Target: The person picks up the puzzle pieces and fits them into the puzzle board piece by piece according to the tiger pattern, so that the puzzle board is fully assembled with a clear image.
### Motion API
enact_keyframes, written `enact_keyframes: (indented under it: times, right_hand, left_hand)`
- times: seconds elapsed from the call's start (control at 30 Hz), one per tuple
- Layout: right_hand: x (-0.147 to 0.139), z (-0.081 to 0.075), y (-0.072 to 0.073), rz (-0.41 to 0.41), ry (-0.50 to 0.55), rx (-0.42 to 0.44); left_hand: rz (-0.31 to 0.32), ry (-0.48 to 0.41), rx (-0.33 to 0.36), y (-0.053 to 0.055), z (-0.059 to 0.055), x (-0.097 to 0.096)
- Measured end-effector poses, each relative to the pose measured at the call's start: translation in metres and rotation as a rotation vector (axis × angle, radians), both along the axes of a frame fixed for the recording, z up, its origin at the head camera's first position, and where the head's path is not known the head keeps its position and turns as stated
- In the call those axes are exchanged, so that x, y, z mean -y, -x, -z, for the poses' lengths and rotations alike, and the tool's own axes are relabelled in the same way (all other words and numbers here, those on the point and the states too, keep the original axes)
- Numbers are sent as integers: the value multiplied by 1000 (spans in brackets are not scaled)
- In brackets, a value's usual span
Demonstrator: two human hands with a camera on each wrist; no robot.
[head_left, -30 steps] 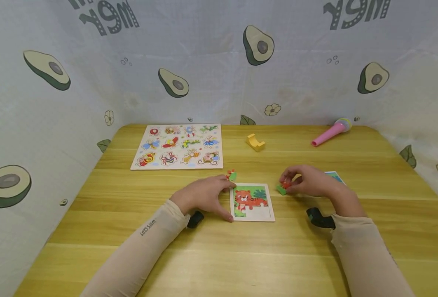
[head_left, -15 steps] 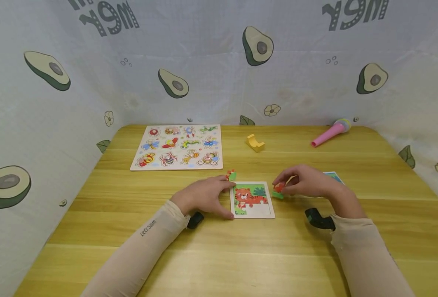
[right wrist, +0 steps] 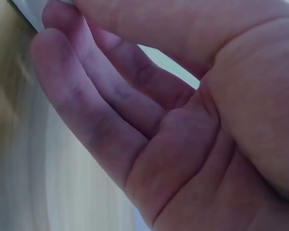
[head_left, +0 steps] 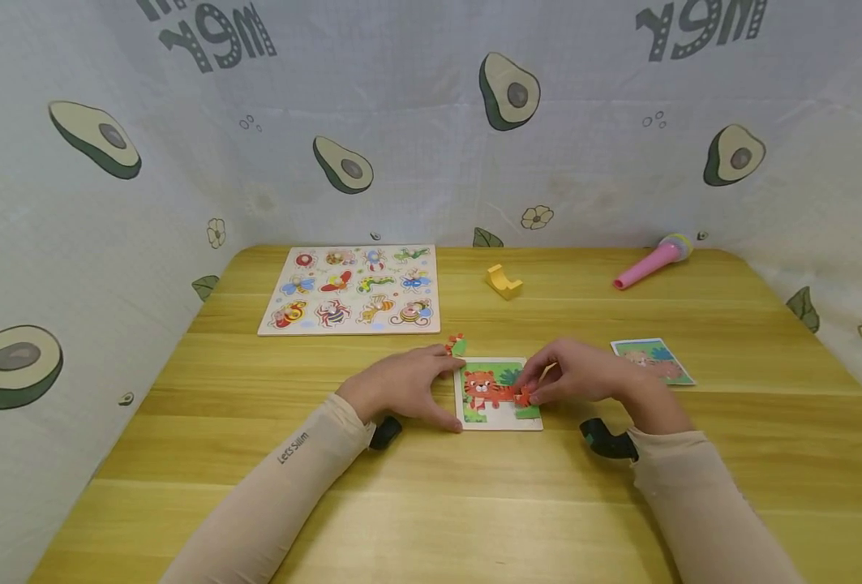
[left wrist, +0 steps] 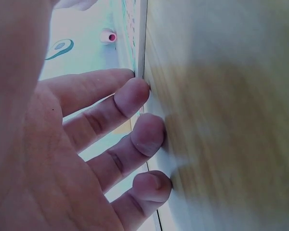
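Observation:
A small jigsaw board (head_left: 495,418) with a tiger picture lies flat at mid table, its lower part bare white inside the frame. My left hand (head_left: 409,383) touches its left side, index fingertip near the far corner and thumb near the front one. In the left wrist view, the fingers (left wrist: 147,132) of that hand lie along the tabletop, slightly bent. Between thumb and fingertips my right hand (head_left: 584,373) pinches a red and green puzzle piece (head_left: 525,403) over the board's lower right. The right wrist view shows mostly palm. Another loose piece (head_left: 456,346) lies beyond the board's far left corner.
A larger insect-picture board (head_left: 349,289) lies at the back left. Behind the jigsaw sits a yellow curved block (head_left: 503,282), and a pink toy microphone (head_left: 652,262) rests at the back right. A tiger picture card (head_left: 653,362) is just beyond the right hand.
The right hand has carried the piece leftward from the table onto the lower right of the board. More of the picture card shows. The left hand stays on the board's left side.

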State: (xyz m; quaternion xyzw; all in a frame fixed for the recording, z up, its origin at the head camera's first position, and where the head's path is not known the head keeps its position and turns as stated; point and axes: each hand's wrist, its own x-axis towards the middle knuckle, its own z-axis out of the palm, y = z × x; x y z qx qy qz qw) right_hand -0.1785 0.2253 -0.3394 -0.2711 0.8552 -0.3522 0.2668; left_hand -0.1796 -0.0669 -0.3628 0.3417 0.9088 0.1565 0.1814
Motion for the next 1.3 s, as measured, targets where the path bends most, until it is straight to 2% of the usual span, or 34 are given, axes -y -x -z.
enact_keyframes:
  times: [0.2, 0.37, 0.73, 1.1, 1.3]
  right_hand:
    - [7, 2, 0, 22, -62, -6]
    - [12, 4, 0, 15, -115, -54]
    - [17, 6, -3, 32, -130, -77]
    - [19, 3, -4, 76, -198, -98]
    - [21, 1, -7, 51, -195, -125]
  left_hand:
    - [-1, 0, 1, 0, 0, 0]
    - [-3, 0, 2, 1, 0, -1]
    - [-7, -5, 6, 1, 3, 0]
    - [-11, 0, 8, 0, 2, -1]
    - [-11, 1, 6, 0, 1, -1]
